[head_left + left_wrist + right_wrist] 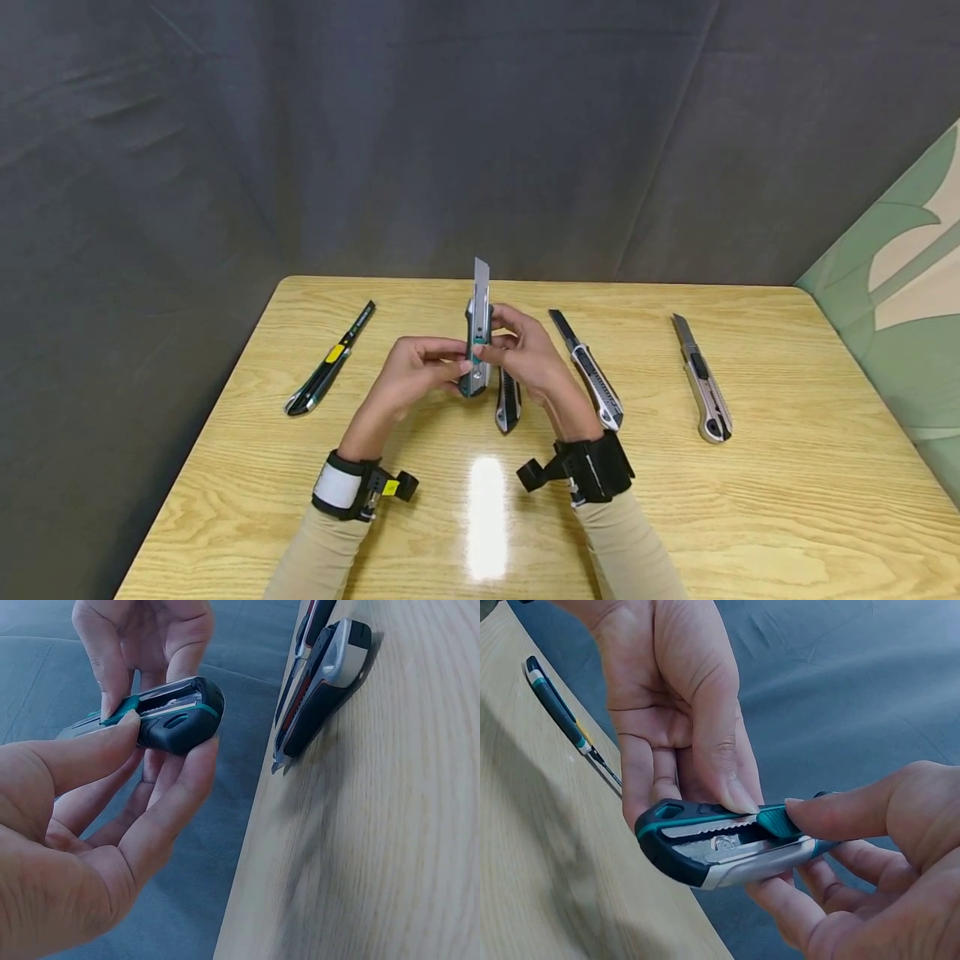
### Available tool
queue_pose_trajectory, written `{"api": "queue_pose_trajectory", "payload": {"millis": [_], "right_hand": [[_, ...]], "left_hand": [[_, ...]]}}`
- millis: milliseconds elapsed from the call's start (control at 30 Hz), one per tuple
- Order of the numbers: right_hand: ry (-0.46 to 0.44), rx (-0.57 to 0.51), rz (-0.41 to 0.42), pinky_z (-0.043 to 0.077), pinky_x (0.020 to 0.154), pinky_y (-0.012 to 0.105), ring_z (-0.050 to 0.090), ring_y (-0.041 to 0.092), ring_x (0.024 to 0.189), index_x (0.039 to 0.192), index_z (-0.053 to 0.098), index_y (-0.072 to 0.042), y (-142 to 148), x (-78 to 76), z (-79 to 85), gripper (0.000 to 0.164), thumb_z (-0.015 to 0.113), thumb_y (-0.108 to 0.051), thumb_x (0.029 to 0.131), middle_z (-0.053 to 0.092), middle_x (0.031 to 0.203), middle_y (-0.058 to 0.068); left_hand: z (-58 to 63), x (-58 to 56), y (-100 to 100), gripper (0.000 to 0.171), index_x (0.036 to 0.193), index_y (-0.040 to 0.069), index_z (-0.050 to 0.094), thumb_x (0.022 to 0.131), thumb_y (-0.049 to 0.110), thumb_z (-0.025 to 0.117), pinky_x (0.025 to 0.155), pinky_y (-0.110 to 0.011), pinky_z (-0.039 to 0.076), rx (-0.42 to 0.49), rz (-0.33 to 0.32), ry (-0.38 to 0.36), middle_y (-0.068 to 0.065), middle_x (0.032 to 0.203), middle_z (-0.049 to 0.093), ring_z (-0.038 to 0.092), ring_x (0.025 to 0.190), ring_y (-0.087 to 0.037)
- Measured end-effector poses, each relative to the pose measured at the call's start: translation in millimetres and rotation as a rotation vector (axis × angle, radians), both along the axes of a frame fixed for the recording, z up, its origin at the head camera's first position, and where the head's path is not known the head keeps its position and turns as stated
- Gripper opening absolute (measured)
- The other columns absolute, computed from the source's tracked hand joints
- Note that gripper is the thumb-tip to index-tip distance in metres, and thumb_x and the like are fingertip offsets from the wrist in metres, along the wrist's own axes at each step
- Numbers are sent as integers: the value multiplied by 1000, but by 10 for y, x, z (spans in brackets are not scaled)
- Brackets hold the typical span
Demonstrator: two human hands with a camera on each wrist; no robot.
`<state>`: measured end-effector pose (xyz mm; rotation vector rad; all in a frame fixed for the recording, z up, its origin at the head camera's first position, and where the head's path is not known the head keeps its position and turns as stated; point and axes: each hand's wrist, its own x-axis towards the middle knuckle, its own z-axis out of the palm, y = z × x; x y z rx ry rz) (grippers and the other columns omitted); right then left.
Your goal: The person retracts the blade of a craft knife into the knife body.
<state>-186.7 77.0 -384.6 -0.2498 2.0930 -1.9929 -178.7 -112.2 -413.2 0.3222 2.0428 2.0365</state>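
Both hands hold one box cutter [480,333] above the table, its silver blade [482,275] out and pointing away from me. My left hand [417,371] grips the lower handle, with its fingers beneath and the thumb on top. From the other side my right hand [534,354] pinches the handle, its thumb at the green slider [778,823]. A black-and-silver box cutter [508,400] lies on the table just under the hands, its upper part hidden. Right of the right hand lies another box cutter [596,383] with a dark blade.
On the left of the wooden table [787,500] lies a black box cutter with a yellow slider [334,354]. A silver box cutter [705,383] lies to the right. Behind the table hangs a dark grey cloth [487,150]; a green patterned cloth [907,292] borders the right.
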Motion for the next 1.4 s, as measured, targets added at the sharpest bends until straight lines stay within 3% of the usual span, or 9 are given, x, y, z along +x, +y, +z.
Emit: {"api": "queue_pose_trajectory", "payload": {"millis": [100,333,567,667,1133,1267,1400], "right_hand": [[4,-8,5,54,79,45,61,27,96,119,58,-14,15,-3,-15,40,66,0,83,54,115,16],[-12,-6,3,55,70,34,61,26,92,124,57,-16,31,-24,-41,44,68,-6,83,55,115,19],[-60,12,36,54,82,60,59,26,94,125,59,-22,5,-12,-29,36,65,-22,89,58,114,13],[-67,8,44,52,83,64,60,31,93,123,60,-23,-4,-12,-49,33,62,-29,91,58,113,13],[21,-27,10,58,72,55,60,29,89,121,61,-15,-72,2,-103,35,64,-31,90,55,108,13],[42,-29,5,58,64,40,57,26,84,118,62,-13,-91,20,-83,31,63,-27,91,54,106,13],[46,-25,3,54,59,30,54,24,80,118,61,-12,-107,31,-70,30,62,-24,91,53,104,13]], "left_hand": [[8,0,4,27,108,-2,69,82,4,70,74,-66,53,-2,6,0,-26,104,68,66,78,-33],[28,12,23,28,108,1,70,81,6,72,73,-64,55,-4,52,-16,-24,105,69,66,77,-33],[60,27,4,28,108,3,71,80,8,73,77,-66,53,30,101,-31,-20,105,70,67,78,-33],[67,23,-7,28,109,4,70,81,9,73,76,-66,53,36,102,-23,-20,104,70,67,78,-33],[77,12,-41,29,110,8,71,81,11,73,69,-51,61,6,121,-15,-19,101,69,67,79,-31],[82,9,-38,29,110,6,70,81,9,73,66,-48,62,13,114,-8,-20,100,69,67,79,-32],[81,11,-39,28,109,5,71,81,8,72,69,-55,59,19,115,-6,-20,99,69,67,78,-32]]}}
